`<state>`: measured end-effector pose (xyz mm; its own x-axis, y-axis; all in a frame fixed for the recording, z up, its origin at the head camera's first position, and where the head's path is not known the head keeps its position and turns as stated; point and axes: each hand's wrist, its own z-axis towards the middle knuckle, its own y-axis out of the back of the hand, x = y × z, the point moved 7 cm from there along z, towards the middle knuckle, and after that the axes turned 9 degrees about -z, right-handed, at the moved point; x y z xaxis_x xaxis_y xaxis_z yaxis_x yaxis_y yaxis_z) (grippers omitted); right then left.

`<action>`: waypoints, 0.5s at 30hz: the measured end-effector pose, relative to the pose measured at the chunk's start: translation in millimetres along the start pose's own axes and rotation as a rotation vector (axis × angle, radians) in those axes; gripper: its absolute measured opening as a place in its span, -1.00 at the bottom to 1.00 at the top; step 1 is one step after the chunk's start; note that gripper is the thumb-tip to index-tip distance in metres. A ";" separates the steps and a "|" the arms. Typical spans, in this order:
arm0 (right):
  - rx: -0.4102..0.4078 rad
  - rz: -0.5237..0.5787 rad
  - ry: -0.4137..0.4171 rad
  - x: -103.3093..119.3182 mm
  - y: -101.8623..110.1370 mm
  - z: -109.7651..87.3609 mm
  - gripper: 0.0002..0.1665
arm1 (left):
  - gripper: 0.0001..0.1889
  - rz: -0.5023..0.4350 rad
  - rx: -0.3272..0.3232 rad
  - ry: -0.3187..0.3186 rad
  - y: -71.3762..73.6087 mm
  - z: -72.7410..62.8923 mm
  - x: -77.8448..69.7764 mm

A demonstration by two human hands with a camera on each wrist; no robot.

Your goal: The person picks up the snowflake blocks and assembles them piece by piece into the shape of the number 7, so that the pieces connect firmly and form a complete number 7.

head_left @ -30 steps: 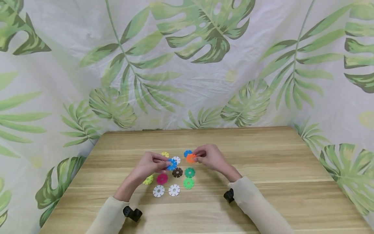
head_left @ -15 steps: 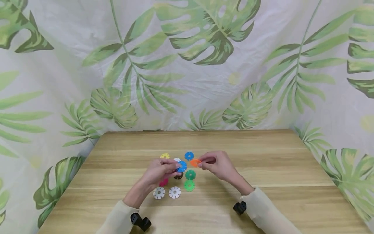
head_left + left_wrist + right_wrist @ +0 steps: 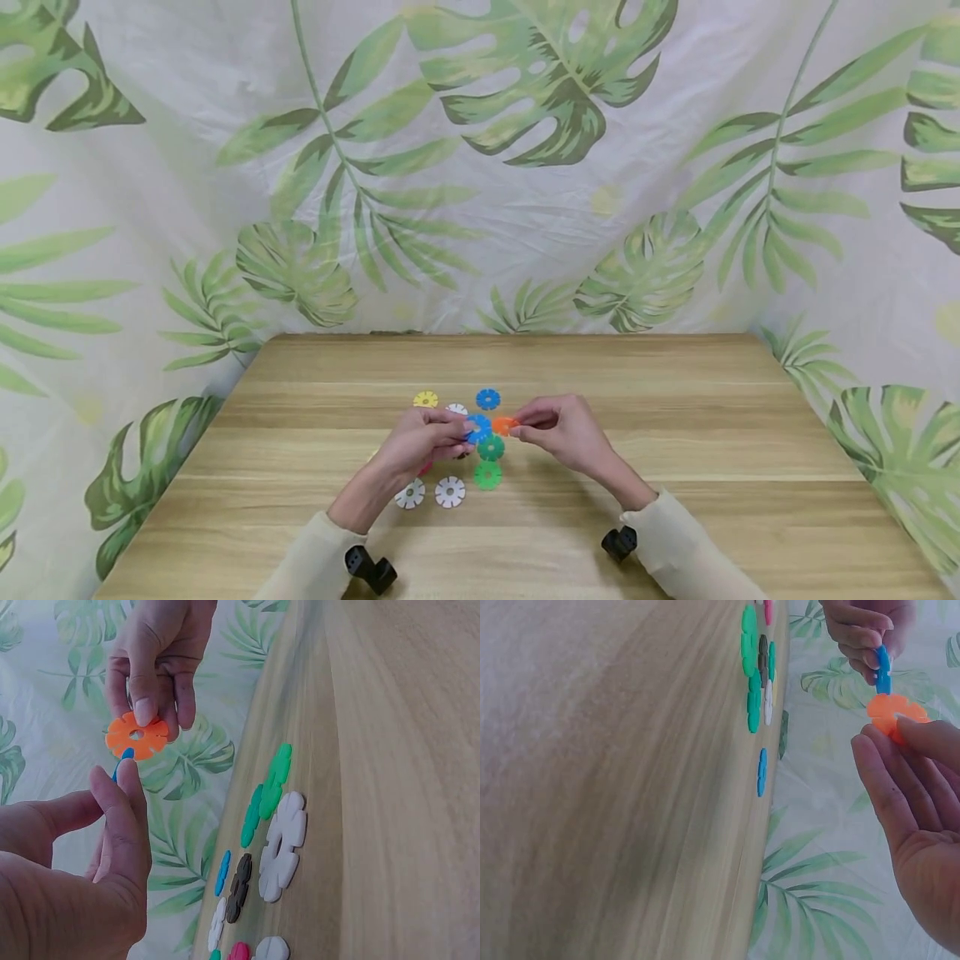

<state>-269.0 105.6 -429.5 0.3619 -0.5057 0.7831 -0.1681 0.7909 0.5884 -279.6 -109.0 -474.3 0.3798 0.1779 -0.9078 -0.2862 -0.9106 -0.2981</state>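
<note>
My left hand [image 3: 427, 437] pinches a blue notched disc [image 3: 477, 429] between thumb and fingers, above the table. From the other side, my right hand [image 3: 566, 429] pinches an orange notched disc [image 3: 504, 427]. The two discs meet edge to edge, or nearly so, and stand at an angle to each other. In the left wrist view the orange disc [image 3: 137, 736] faces the camera, while the blue disc [image 3: 124, 763] shows only its thin edge. The right wrist view has the blue disc [image 3: 883, 669] edge-on at the orange disc's rim [image 3: 896, 712]; whether their notches interlock I cannot tell.
On the wooden table [image 3: 675, 400] lie several more notched discs: yellow [image 3: 425, 400], blue [image 3: 488, 399], dark green [image 3: 491, 447], light green [image 3: 487, 475] and white [image 3: 450, 492]. My left hand partly covers a brown and a pink one. A leaf-patterned cloth [image 3: 525, 208] hangs behind the table.
My left hand has moved right with the blue disc, up to the orange one. My right hand has shifted slightly right and nearer, tilting the orange disc away from the blue disc on the table.
</note>
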 end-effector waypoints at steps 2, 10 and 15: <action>0.001 0.003 -0.001 -0.2 -0.4 -0.3 -0.87 | -0.66 0.014 0.003 -0.004 -1.9 -0.5 -0.6; 0.000 0.021 0.005 -1.9 -3.5 -3.8 -0.86 | -0.65 0.025 0.001 0.009 -7.6 -1.8 1.8; -0.025 0.004 0.024 -1.9 -4.9 -5.1 -0.89 | -0.66 0.047 -0.031 0.011 -9.5 -3.5 3.8</action>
<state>-264.2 104.5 -434.9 0.3833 -0.4947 0.7800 -0.1468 0.8011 0.5802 -272.4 -100.9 -473.9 0.3761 0.1309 -0.9173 -0.2762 -0.9291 -0.2458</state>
